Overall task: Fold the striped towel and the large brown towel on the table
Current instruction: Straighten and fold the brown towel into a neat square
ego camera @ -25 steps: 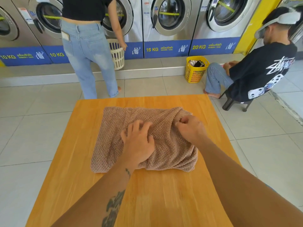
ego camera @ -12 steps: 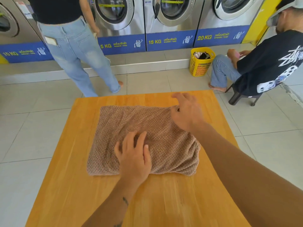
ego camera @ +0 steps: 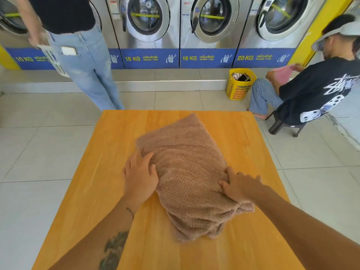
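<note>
Beyond both hands, a row of washing machines (ego camera: 149, 18) lines the far wall, with a standing person (ego camera: 83, 55) to the left of the left hand's reach, and a seated person (ego camera: 311, 88) beside a yellow basket (ego camera: 238, 88) far off past the right hand. Under the hands the orange wooden table (ego camera: 243, 250) stands on pale floor tiles (ego camera: 39, 152), with bare wood on the outer side of each wrist. Between the hands lies the large brown towel (ego camera: 187, 172), already a thick folded bundle. Its long axis runs away from the person, one corner pointing toward the machines and the stacked layers showing at the near end. The left hand (ego camera: 139, 177) lies flat and wide against the towel's left flank, thumb on the cloth. The right hand (ego camera: 240, 187) rests spread on the right flank, fingers fairly straight, pressing rather than pinching, slightly nearer the body. The bundle sits evenly between them, so either hand could reach an end; the next fold likely brings the far corner toward the near end. No striped towel is in view.
</note>
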The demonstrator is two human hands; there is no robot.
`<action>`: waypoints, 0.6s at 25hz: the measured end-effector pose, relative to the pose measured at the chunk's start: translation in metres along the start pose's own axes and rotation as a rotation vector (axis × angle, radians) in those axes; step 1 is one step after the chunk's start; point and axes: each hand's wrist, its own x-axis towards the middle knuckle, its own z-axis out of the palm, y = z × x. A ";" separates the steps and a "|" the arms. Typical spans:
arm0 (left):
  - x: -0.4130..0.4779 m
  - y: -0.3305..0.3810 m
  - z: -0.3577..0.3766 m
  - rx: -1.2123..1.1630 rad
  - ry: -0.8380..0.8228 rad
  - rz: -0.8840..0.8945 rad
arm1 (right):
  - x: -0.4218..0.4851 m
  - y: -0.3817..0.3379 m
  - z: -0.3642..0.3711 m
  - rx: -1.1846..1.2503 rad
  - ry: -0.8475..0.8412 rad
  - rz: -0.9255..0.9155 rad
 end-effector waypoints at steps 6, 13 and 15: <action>-0.086 0.042 0.000 -0.634 -0.437 -0.279 | -0.082 0.012 0.055 0.478 -0.165 0.098; -0.148 0.045 -0.012 -0.763 -0.640 -0.078 | -0.145 -0.016 0.108 1.653 0.112 -0.081; -0.166 0.045 -0.013 -0.829 -0.549 -0.028 | -0.159 -0.016 0.118 1.654 0.150 -0.158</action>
